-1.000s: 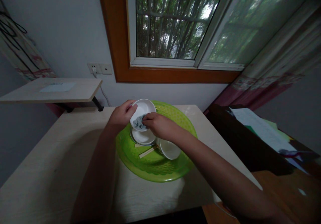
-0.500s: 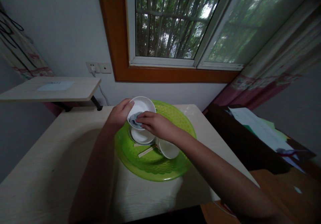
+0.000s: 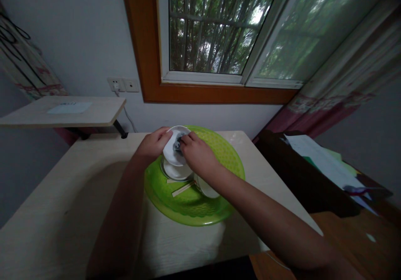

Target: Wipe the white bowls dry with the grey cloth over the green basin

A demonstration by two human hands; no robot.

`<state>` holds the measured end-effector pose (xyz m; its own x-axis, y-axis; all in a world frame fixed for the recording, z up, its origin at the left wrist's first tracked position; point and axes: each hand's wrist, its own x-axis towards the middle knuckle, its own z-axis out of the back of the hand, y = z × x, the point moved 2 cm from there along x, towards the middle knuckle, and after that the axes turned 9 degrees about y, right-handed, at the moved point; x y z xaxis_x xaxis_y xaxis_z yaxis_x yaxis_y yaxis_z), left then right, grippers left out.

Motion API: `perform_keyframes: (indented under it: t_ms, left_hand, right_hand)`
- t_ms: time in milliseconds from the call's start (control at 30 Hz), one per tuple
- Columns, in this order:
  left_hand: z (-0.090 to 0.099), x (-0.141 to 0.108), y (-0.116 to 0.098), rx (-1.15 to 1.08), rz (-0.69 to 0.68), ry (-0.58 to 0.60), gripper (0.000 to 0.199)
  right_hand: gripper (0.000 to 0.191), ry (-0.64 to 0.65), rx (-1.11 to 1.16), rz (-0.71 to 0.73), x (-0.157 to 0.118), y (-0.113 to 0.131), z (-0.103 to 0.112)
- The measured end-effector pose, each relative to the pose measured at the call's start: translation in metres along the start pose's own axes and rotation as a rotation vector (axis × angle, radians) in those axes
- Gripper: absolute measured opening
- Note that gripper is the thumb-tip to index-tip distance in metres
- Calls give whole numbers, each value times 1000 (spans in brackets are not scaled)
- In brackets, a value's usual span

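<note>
My left hand (image 3: 156, 143) grips the left rim of a white bowl (image 3: 169, 149), which is tilted above a green tray. In my right hand (image 3: 194, 148) is a bunched grey-blue cloth (image 3: 177, 142), pressed against the inside of that bowl. Below it, another white dish (image 3: 177, 172) rests on the green tray (image 3: 194, 219). A white cup or bowl (image 3: 208, 188) lies on its side to the right, partly hidden by my right wrist. Beside it are pale wooden chopsticks (image 3: 183, 189).
The tray stands on a light wooden table (image 3: 94, 213). A small raised shelf (image 3: 103, 106) with a paper label is at the left. Papers (image 3: 326, 159) lie on a dark surface at the right. The wall and window (image 3: 216, 33) rise behind the table.
My right hand has moved the cloth up and to the right inside the bowl. The bowl has tilted more and shifted slightly, with my left hand still on its rim.
</note>
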<state>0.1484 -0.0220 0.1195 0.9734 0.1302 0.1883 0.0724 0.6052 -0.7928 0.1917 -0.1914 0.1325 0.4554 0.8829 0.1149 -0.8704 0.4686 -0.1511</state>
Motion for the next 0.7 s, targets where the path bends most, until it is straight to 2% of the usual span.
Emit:
perform_keyframes:
  t_ms: [100,200,333,433,533,700]
  left_hand:
    - [3,-2,-1,85,37,-32,47]
    - [6,-3,-2,155,75,-79,48]
    - [11,-5,-4,185,78,-129,48]
    - [13,-6,-5,177,66,-133,48]
    - [14,-7,-6,166,77,-129,47]
    - [15,-6,-3,141,8,-129,48]
  right_hand:
    - [25,80,68,-8,-1,0,-3]
    - [25,111,283,-27,1,1,-11]
    - [26,51,710,5,1,8,-23]
    - [29,-57,928,60,-2,17,-28]
    - [41,-157,928,162,-6,23,-30]
    - [36,-148,709,305,-7,16,-28]
